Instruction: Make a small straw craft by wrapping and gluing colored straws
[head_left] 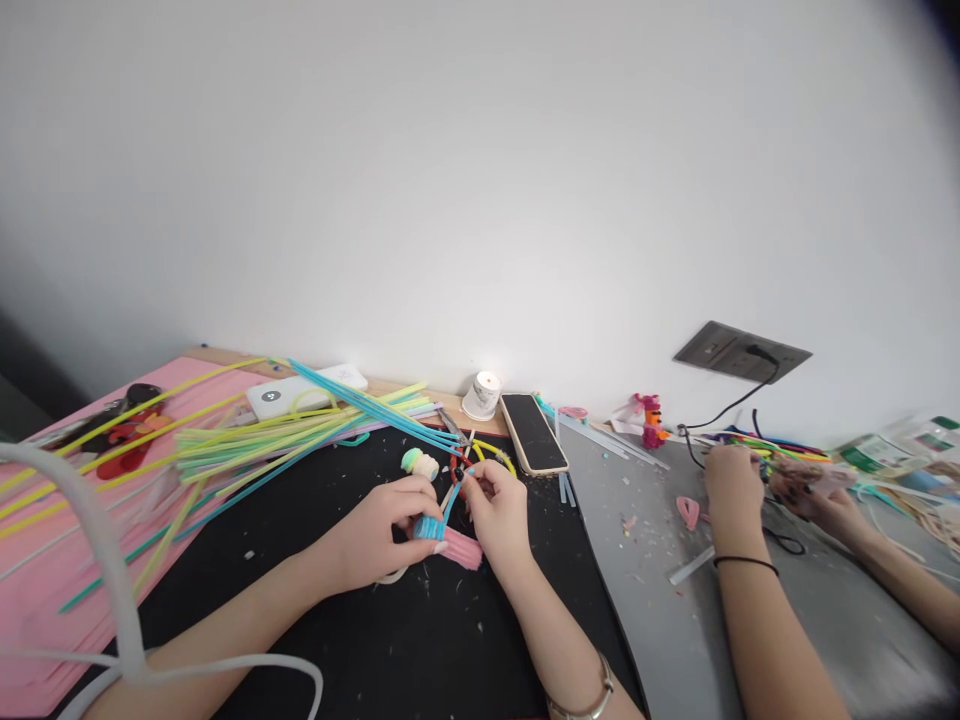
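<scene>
Between the fingers of my left hand point(386, 530) is a bundle of pink pipe cleaners point(461, 549), lying sideways. A blue pipe cleaner point(429, 528) is wound around the bundle's left end, and its loose end rises toward my right hand point(496, 515). My right thumb and finger pinch that loose end. Just behind my hands sits a small cream and green pipe-cleaner piece point(420, 464). Pliers point(454, 428) with red handles lie beyond my right fingers, partly hidden, beside a yellow pipe cleaner point(501, 455).
Long pipe cleaners point(255, 450) spread across the left side over pink sheets point(45, 640). A white device point(307, 392), paper cup point(481, 396) and phone point(534, 433) line the back. At right, another person's hands point(733, 490) work near a cabled wall socket point(742, 352). A white tube point(112, 560) crosses the near left.
</scene>
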